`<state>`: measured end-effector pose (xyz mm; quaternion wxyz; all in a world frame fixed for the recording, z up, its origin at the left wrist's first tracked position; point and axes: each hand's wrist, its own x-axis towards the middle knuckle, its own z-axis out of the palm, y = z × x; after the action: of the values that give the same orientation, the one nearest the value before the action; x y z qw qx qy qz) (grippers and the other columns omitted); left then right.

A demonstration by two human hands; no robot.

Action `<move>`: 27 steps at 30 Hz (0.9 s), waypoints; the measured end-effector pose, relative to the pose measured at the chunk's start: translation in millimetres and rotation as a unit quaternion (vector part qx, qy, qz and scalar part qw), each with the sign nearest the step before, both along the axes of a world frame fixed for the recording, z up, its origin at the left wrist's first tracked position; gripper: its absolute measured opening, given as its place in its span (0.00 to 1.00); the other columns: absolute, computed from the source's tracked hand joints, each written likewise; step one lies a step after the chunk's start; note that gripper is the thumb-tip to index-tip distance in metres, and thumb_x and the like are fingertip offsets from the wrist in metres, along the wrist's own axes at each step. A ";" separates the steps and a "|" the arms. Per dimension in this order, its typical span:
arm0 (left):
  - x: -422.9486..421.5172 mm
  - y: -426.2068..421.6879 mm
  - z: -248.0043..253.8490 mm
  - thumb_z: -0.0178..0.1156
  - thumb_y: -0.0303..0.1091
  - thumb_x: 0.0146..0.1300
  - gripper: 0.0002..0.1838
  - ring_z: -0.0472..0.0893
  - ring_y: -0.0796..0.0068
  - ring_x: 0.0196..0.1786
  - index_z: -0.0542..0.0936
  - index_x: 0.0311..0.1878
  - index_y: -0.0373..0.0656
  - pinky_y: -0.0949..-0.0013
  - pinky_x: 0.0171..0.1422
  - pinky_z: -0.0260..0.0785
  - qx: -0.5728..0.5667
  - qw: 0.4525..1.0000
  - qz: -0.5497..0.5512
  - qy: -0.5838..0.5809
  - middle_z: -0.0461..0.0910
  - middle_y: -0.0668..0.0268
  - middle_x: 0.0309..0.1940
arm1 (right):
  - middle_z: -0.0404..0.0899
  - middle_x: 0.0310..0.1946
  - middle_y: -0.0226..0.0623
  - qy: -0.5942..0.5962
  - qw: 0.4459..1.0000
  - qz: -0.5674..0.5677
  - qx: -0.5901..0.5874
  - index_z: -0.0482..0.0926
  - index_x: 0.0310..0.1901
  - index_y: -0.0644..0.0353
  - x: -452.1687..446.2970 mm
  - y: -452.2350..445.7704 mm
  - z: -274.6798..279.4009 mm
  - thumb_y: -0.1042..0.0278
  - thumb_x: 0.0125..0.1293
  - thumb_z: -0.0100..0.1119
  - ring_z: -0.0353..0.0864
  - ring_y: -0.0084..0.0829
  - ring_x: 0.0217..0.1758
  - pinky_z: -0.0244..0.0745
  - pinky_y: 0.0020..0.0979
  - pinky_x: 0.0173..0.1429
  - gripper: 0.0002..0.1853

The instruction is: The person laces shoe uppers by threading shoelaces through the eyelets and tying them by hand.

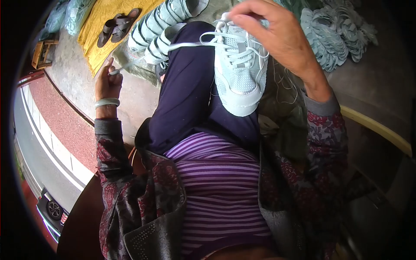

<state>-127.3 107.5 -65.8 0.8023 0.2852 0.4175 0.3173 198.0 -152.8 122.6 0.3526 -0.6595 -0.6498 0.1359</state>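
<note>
A white sneaker (239,80) with pale mesh rests toe toward me between my knees, its laces loosely threaded. From its upper eyelets a flat white shoelace (187,44) runs out to the left, over my dark-trousered knee. The end of that lace is gripped in my left hand (109,82), which is held out to the side, its index finger pointing up. My right hand (281,37) is bent over the ankle end of the sneaker, its fingers closed at the tongue and collar; part of the shoe's opening is hidden behind it.
Stacked pale-blue shoe pieces (156,26) lie beyond my knee. Dark sandals (118,28) sit on a yellow cloth (93,47). More bundled pale pieces (336,34) are at upper right. A wooden stool (42,54) stands at far left, near a road with a parked car (52,210).
</note>
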 end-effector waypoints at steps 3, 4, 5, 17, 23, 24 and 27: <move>-13.4 10.9 -32.4 0.52 0.26 0.73 0.15 0.69 0.82 0.26 0.71 0.60 0.33 0.79 0.33 0.64 -0.059 0.996 0.020 -0.069 0.76 0.66 0.34 | 0.75 0.30 0.29 -0.015 0.995 -0.082 -0.050 0.83 0.39 0.60 16.1 -30.2 -15.8 0.65 0.69 0.63 0.77 0.23 0.33 0.75 0.26 0.39 0.08; -8.9 6.4 -33.1 0.52 0.26 0.73 0.16 0.73 0.79 0.29 0.69 0.61 0.33 0.78 0.35 0.67 -0.086 0.992 0.091 -0.027 0.79 0.62 0.39 | 0.75 0.30 0.29 -0.015 0.995 -0.083 -0.052 0.83 0.39 0.60 17.3 -39.4 -20.6 0.65 0.69 0.63 0.77 0.23 0.33 0.75 0.26 0.39 0.08; -3.2 -0.4 -31.1 0.52 0.26 0.73 0.16 0.73 0.79 0.29 0.69 0.61 0.33 0.78 0.35 0.67 -0.088 0.992 0.089 -0.027 0.79 0.62 0.39 | 0.74 0.30 0.28 -0.012 0.992 -0.089 -0.087 0.82 0.39 0.60 15.4 -48.7 -22.5 0.65 0.68 0.65 0.76 0.22 0.32 0.73 0.26 0.38 0.07; 94.9 -123.4 54.8 0.55 0.24 0.74 0.08 0.76 0.84 0.34 0.77 0.53 0.38 0.79 0.37 0.70 0.374 0.912 -0.167 0.003 0.81 0.68 0.42 | 0.77 0.29 0.38 -0.128 0.984 -0.114 -0.047 0.74 0.40 0.57 14.6 -54.6 -36.8 0.71 0.66 0.63 0.81 0.38 0.31 0.74 0.38 0.35 0.06; 135.9 -173.4 76.8 0.55 0.18 0.71 0.09 0.78 0.84 0.35 0.77 0.51 0.34 0.78 0.40 0.73 0.357 0.879 -0.315 -0.029 0.79 0.68 0.38 | 0.77 0.21 0.35 -0.047 0.987 -0.138 -0.072 0.74 0.43 0.56 14.7 -37.6 -49.7 0.70 0.70 0.60 0.81 0.37 0.23 0.72 0.35 0.28 0.05; 140.4 -178.5 75.9 0.55 0.18 0.70 0.09 0.77 0.84 0.35 0.77 0.51 0.34 0.78 0.40 0.73 0.346 0.882 -0.320 -0.023 0.79 0.68 0.37 | 0.77 0.21 0.35 -0.047 0.987 -0.138 -0.073 0.74 0.43 0.56 14.4 -36.9 -50.5 0.70 0.70 0.60 0.81 0.37 0.23 0.72 0.35 0.28 0.05; 142.9 -180.6 74.4 0.55 0.19 0.70 0.09 0.77 0.84 0.34 0.78 0.51 0.34 0.78 0.40 0.73 0.360 0.869 -0.339 0.007 0.79 0.69 0.35 | 0.81 0.24 0.34 0.049 0.987 -0.133 -0.071 0.75 0.44 0.56 13.7 -38.0 -50.9 0.69 0.71 0.59 0.82 0.31 0.24 0.75 0.30 0.29 0.05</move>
<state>15.6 -73.0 8.5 0.6990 0.6806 0.1576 0.1524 211.7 -190.8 71.7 0.3511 -0.7558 -0.5274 0.1654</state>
